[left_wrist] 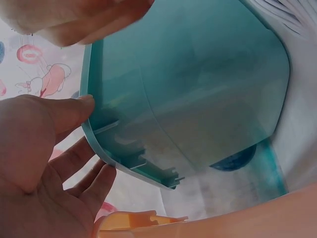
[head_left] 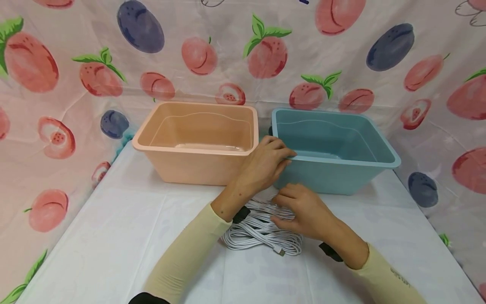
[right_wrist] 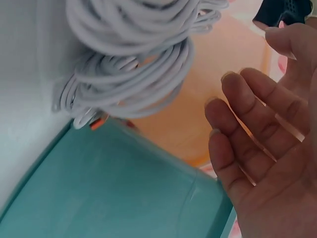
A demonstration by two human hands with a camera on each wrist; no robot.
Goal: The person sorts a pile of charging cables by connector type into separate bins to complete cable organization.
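Observation:
My left hand [head_left: 263,166] grips the rim of a teal plastic bin [head_left: 330,175] at its front left corner. In the left wrist view, the thumb [left_wrist: 74,106] lies on the near side of that rim and the fingertips curl at its edge. My right hand [head_left: 303,209] hovers with loosely bent, parted fingers beside coiled white cables [head_left: 262,230]. The right wrist view has nothing in the right palm [right_wrist: 277,183]; the cable coils [right_wrist: 138,84] sit apart from the fingers. One cable ends in a USB-like plug [head_left: 279,250].
A peach-orange bin [head_left: 197,164] stands left of the teal one, with a narrow gap between them. Both rest at the back of a table under a white cloth [head_left: 114,253]. Behind and at the sides hangs a fruit-print curtain [head_left: 228,46].

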